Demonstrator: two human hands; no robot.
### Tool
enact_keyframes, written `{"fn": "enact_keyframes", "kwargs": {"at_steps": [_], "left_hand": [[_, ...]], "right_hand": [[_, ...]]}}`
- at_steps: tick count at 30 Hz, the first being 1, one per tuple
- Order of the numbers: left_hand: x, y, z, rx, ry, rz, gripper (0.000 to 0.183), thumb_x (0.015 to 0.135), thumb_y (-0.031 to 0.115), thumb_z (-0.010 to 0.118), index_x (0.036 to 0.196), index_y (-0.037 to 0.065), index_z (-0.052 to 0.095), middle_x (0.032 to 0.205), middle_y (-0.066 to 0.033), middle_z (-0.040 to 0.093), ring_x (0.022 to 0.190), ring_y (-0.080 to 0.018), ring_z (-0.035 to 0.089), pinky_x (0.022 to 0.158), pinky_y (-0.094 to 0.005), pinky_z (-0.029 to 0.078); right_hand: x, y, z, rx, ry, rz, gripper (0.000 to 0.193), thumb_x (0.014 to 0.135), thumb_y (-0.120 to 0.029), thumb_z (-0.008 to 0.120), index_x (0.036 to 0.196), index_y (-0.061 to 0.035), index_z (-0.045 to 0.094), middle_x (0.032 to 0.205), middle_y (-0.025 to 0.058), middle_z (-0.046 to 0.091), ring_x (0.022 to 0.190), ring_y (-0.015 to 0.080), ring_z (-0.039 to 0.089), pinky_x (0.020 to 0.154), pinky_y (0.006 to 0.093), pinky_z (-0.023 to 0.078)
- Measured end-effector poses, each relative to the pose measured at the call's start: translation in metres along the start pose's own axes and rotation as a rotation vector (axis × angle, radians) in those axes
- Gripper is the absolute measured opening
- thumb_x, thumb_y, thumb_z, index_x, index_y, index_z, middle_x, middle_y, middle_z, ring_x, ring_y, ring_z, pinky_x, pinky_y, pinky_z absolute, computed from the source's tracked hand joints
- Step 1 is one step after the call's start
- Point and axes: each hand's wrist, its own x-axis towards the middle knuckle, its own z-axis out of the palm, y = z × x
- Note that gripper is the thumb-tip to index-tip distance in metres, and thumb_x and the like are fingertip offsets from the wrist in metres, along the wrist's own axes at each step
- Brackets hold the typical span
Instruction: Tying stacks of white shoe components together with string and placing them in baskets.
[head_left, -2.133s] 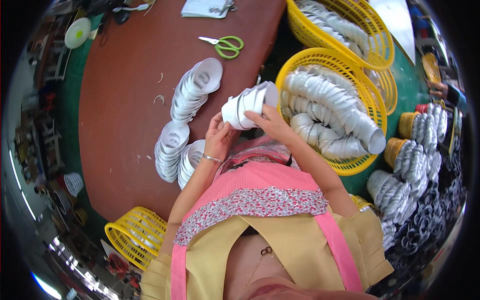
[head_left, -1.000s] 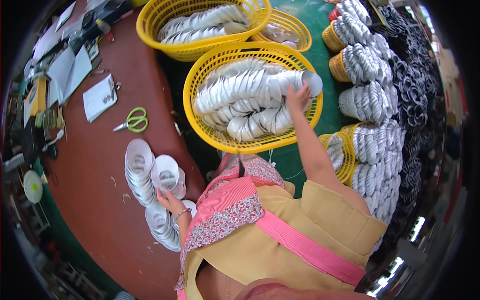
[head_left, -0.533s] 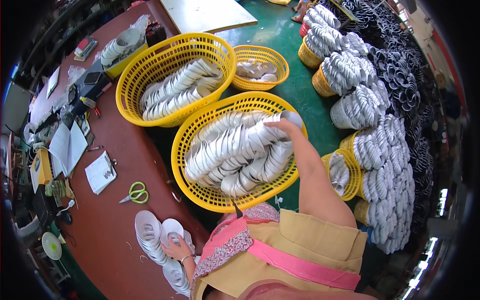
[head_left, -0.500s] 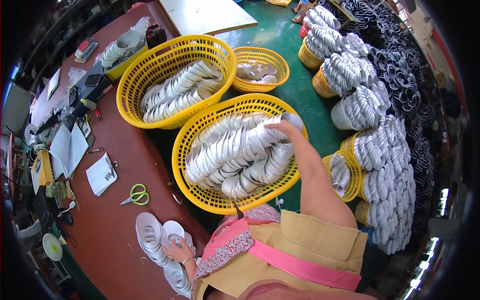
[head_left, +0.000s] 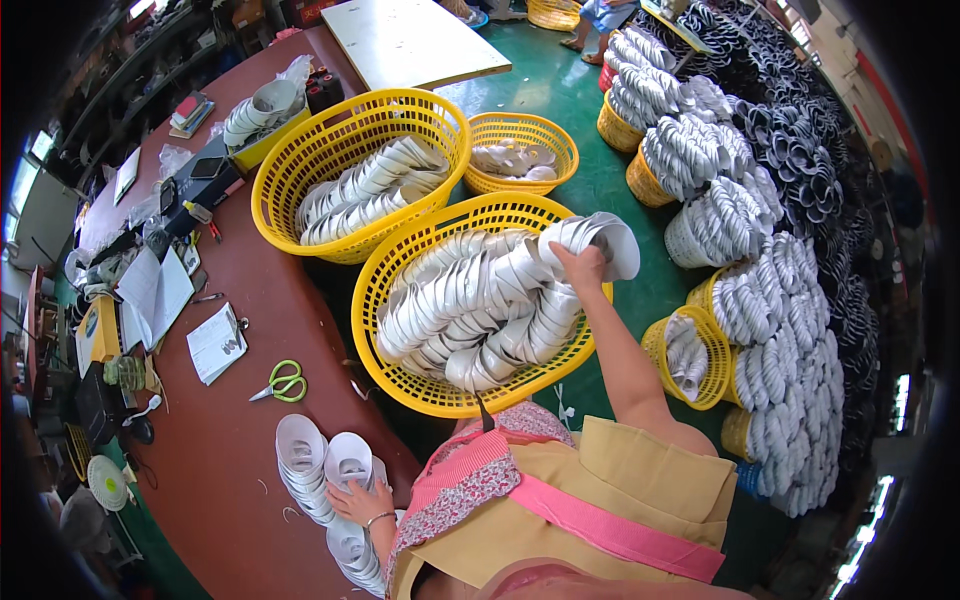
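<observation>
At 9 o'clock, on the dark red-brown worktable (head_left: 240,450), we note loose papers and a white notepad (head_left: 216,343), with green-handled scissors (head_left: 283,382) lying just to the right of the pad.

At 7 o'clock, near the table's edge, stand fanned stacks of white curved plastic pieces (head_left: 305,470). Our left hand (head_left: 355,498) rests here, arm bent close against the body, wrist with a thin bracelet, fingers spread and laid against one white stack. It touches the pieces; we cannot tell whether it grips any.

Toward 11 o'clock, a round yellow plastic mesh basket (head_left: 360,170) holds rows of the same white pieces. A smaller yellow basket (head_left: 524,152) sits at 12 o'clock on the green floor (head_left: 580,90).

At centre, just beyond the table's edge, is the large yellow mesh basket (head_left: 420,385), packed with overlapping white curved pieces. Our right arm stretches forward and up across it toward 1 o'clock, elbow nearly straight. The right hand (head_left: 583,268) is closed around the end of a row of nested white pieces (head_left: 590,240) at the far rim of this basket, fingers wrapped on top, thumb underneath, the row lifted slightly above the others.

From 2 to 4 o'clock, we see more small yellow baskets (head_left: 690,355) and tall leaning rows of white pieces (head_left: 770,330), with dark ones behind them.

At 6 o'clock, a tan apron (head_left: 600,490) with a pink strap.
</observation>
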Motion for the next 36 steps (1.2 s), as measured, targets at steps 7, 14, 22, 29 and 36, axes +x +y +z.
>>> {"fn": "enact_keyframes", "kwargs": {"at_steps": [7, 14, 22, 29, 36], "left_hand": [[0.005, 0.057, -0.068, -0.966, -0.001, 0.452, 0.03, 0.09, 0.011, 0.067, 0.117, -0.001, 0.064, 0.119, -0.0152, 0.066, 0.111, -0.0269, 0.063, 0.098, -0.036, 0.046], [-0.011, 0.092, -0.149, -0.929, 0.074, 0.401, 0.048, 0.078, 0.023, 0.082, 0.116, 0.002, 0.064, 0.109, -0.0106, 0.067, 0.107, -0.0247, 0.062, 0.091, -0.0329, 0.047], [-0.038, 0.032, -0.107, -1.682, -0.183, 0.116, 0.033, 0.087, 0.003, 0.072, 0.118, -0.004, 0.061, 0.113, -0.0092, 0.068, 0.106, -0.015, 0.062, 0.095, -0.0305, 0.046], [-0.046, 0.019, -0.086, -1.643, -0.117, 0.127, 0.038, 0.089, 0.006, 0.071, 0.123, -0.003, 0.057, 0.121, -0.0097, 0.062, 0.112, -0.0165, 0.059, 0.095, -0.0305, 0.046], [-0.046, 0.024, -0.054, -1.746, -0.325, 0.027, 0.053, 0.096, 0.005, 0.058, 0.143, -0.001, 0.035, 0.136, -0.0108, 0.049, 0.122, -0.0178, 0.052, 0.101, -0.0315, 0.044]], "right_hand": [[-0.154, -0.099, -0.008, 0.951, -0.724, -0.068, 0.034, 0.08, -0.021, 0.081, 0.101, 0.0038, 0.072, 0.098, 0.0074, 0.072, 0.086, 0.0119, 0.066, 0.078, 0.0284, 0.052], [-0.293, -0.134, -0.019, 0.965, -1.39, -0.288, 0.032, 0.09, -0.017, 0.071, 0.115, 0.0031, 0.066, 0.106, 0.0064, 0.069, 0.096, 0.0124, 0.064, 0.087, 0.0279, 0.051], [-0.329, -0.139, -0.008, 0.721, -1.42, -0.917, 0.03, 0.099, -0.019, 0.054, 0.118, 0.0033, 0.06, 0.109, 0.0178, 0.066, 0.1, 0.031, 0.064, 0.091, 0.038, 0.048], [-0.343, -0.142, 0.0, 0.639, -1.368, -1.027, 0.032, 0.09, -0.023, 0.067, 0.11, 0.0014, 0.065, 0.103, 0.0187, 0.068, 0.096, 0.0325, 0.066, 0.087, 0.0395, 0.05], [-0.348, -0.143, 0.043, 0.451, -1.439, -0.816, 0.041, 0.075, -0.027, 0.081, 0.104, -0.0007, 0.07, 0.095, 0.0132, 0.073, 0.087, 0.0257, 0.071, 0.081, 0.0367, 0.054]]}}
